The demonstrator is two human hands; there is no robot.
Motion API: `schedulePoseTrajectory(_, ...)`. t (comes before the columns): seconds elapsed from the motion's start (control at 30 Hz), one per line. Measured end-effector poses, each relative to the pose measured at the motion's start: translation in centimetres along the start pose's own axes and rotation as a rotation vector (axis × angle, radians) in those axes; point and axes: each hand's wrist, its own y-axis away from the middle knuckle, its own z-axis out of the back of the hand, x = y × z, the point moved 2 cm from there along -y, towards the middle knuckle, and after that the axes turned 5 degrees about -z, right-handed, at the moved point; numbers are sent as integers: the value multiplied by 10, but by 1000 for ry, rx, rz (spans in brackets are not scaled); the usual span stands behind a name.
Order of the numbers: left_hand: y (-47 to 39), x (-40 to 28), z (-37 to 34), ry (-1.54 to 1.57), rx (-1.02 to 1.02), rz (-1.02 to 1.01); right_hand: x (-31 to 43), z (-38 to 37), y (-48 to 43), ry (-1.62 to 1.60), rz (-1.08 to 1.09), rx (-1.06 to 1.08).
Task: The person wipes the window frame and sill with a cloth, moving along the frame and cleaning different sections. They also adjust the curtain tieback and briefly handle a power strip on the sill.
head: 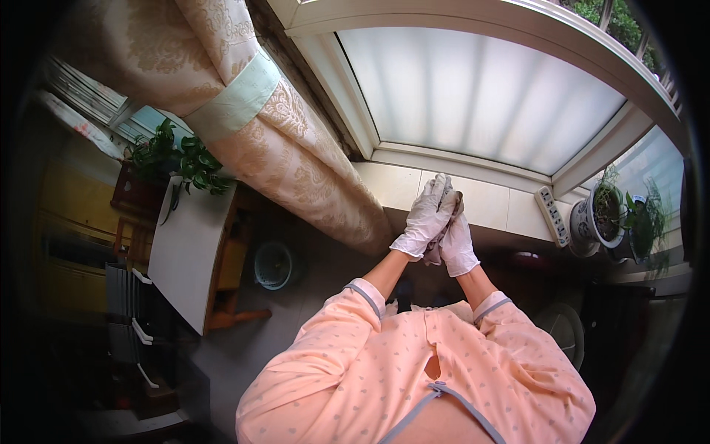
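My left hand (426, 220) and my right hand (459, 244) both wear thin, wrinkled white gloves. They are pressed together in front of me, before the tiled window sill (466, 197). Between the palms is a crumpled greyish-mauve cloth (432, 255), whose lower end shows between the wrists. A dark patch shows near the right fingertips; I cannot tell whether it is cloth or dirt. Most of the cloth is hidden by the gloves.
Behind the sill is a frosted window pane (477, 94). A patterned curtain (288, 150) hangs at left. On the sill's right are a power strip (552, 216) and a potted plant (604, 208). A white-topped table (191, 244) and a plastic basket (273, 266) are at lower left.
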Motion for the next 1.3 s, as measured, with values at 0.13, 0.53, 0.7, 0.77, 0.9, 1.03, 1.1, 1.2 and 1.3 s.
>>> schedulePoseTrajectory(0.13, -1, -39, 0, 144, -33, 84, 27, -1, 10, 244, 102, -51)
schedulePoseTrajectory(0.53, -12, -78, 37, 672, -364, 249, 73, -41, 42, -119, -231, 102)
schedulePoseTrajectory(0.7, -8, -81, 59, 558, -459, 229, 81, -47, 53, 101, -305, 72)
schedulePoseTrajectory(0.77, -3, -82, 59, 468, -476, 242, 81, -50, 50, 92, -281, 54)
schedulePoseTrajectory(0.9, 4, -91, 50, 589, -360, 238, 80, -64, 38, 65, -374, 63)
schedulePoseTrajectory(1.03, 8, -112, 76, -93, -508, -16, 86, -82, 39, 165, -233, 203)
schedulePoseTrajectory(1.1, 5, -126, 105, -39, -589, -125, 90, -89, 44, 223, -220, 229)
schedulePoseTrajectory(1.2, 10, -158, 160, -40, -899, -318, 102, -100, 46, 466, -215, 127)
schedulePoseTrajectory(1.3, 9, -201, 242, -249, -1199, -623, 127, -136, 43, 684, -10, 61)
